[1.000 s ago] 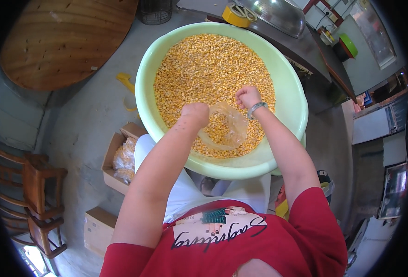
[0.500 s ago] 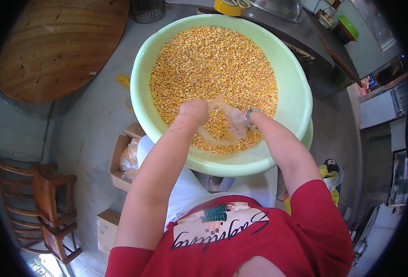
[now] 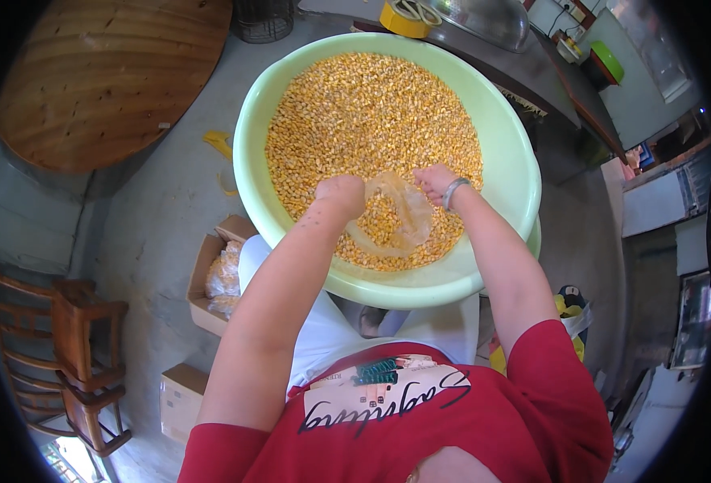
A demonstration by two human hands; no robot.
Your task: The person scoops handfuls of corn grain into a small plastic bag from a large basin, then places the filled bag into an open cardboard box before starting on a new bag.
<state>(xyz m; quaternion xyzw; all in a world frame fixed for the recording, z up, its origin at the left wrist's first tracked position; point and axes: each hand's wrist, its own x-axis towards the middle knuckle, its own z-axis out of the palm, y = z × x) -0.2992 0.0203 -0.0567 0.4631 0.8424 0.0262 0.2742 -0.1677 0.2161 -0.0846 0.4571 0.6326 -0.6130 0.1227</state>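
Note:
A big pale green basin (image 3: 510,161) holds a wide bed of dried yellow corn kernels (image 3: 375,105). In its near part lies a clear plastic bag (image 3: 413,211), mouth spread, with kernels inside it. My left hand (image 3: 341,196) is closed in a fist on the left side of the bag's rim. At the bag's right edge is my right hand (image 3: 437,185), a bracelet on its wrist. Its fingers are curled together just over the corn; whether they pinch the bag's edge or a few kernels is hidden.
An open cardboard box (image 3: 208,294) with filled clear bags stands left of my legs, a second carton (image 3: 183,394) nearer. Wooden chairs (image 3: 86,346) and a round wooden tabletop (image 3: 114,80) are at left. A dark counter (image 3: 524,76) runs behind the basin, yellow tape (image 3: 403,20) on it.
My right hand has come up out of the bag and now shows above the corn at its right edge. The left hand keeps its grip on the rim. The bag's mouth looks rounder.

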